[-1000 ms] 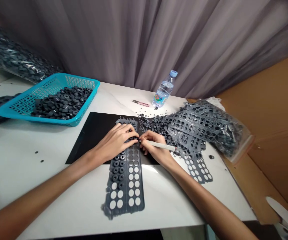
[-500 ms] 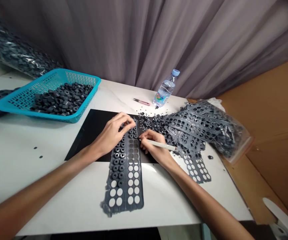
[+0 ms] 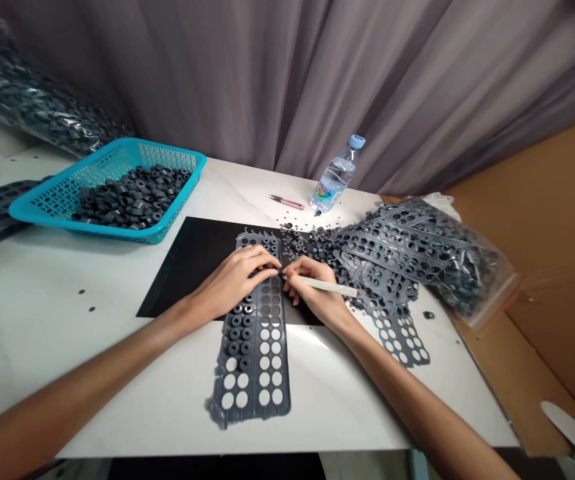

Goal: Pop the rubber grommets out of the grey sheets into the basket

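Note:
A dark rubber sheet (image 3: 256,333) with rows of round holes lies partly over a black mat (image 3: 187,267). Several holes on its left side still hold grey rings; many near the front show white table. My left hand (image 3: 247,270) rests over the sheet, thumb and fingers pinched at its right edge on something too small to make out. Meeting it there, my right hand (image 3: 312,283) is closed round a white pen-like tool (image 3: 332,287), whose tip points at the left fingertips.
A blue basket (image 3: 154,233) of grey rings stands at the back left, before a filled plastic bag (image 3: 32,100). Pink snips (image 3: 288,202) and a water bottle (image 3: 336,177) are behind. Loose rings, punched sheets (image 3: 392,267) and another bag (image 3: 472,280) lie right.
My left hand has come down and right from the upper part of the sheet to my right hand's fingertips, uncovering the sheet's far end. The view has shifted slightly.

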Demonstrator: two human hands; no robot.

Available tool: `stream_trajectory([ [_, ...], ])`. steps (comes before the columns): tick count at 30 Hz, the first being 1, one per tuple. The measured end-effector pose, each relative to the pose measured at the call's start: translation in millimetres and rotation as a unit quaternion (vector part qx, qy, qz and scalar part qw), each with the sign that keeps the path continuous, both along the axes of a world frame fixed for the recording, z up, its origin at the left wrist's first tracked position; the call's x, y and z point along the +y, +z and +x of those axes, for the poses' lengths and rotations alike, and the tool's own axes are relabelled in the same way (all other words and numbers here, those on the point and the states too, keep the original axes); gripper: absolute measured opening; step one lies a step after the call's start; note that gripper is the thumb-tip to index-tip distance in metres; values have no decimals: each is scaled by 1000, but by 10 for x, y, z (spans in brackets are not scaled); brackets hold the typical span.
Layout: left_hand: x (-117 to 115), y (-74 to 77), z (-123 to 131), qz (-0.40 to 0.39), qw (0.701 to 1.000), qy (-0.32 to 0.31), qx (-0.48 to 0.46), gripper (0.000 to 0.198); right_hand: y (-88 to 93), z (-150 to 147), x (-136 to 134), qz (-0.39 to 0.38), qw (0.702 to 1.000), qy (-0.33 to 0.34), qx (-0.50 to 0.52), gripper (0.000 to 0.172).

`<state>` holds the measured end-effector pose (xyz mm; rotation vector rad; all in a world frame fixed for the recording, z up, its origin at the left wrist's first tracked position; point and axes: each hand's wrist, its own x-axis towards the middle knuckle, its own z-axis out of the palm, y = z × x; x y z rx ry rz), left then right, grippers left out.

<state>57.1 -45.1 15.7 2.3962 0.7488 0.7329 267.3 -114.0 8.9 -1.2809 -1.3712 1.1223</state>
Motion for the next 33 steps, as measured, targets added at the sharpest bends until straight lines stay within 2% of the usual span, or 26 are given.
stream_trajectory([
  [8,-70,-10,52,167,979,7,118,26,-4,-7,-32,20,998,2,-55,9],
  [10,-105,11,84,186,976,2,110,27,7,-8,-47,31,996,1,-88,10],
  [12,-120,72,105,170,984,27,36,27,16,-9,-58,36,993,4,-115,12],
  [14,-90,172,92,98,985,98,-98,22,20,-12,-61,34,991,4,-133,12],
  [16,-19,271,32,-35,959,153,-236,17,15,-20,-57,28,991,-3,-130,11],
  [19,87,316,-109,-277,897,101,-329,19,6,-33,-48,12,997,-20,-76,11],
  [22,88,227,-221,-435,837,60,-327,17,14,-35,-50,11,999,-45,-23,19],
  [26,-35,135,-233,-532,791,37,-301,20,28,-22,-59,41,996,-73,-44,22],
  [30,-122,175,-188,-579,764,2,-286,25,16,-6,-48,40,993,-85,-71,21],
  [33,-137,199,-180,-595,752,-1,-284,25,7,0,-41,39,992,-87,-82,20],
])
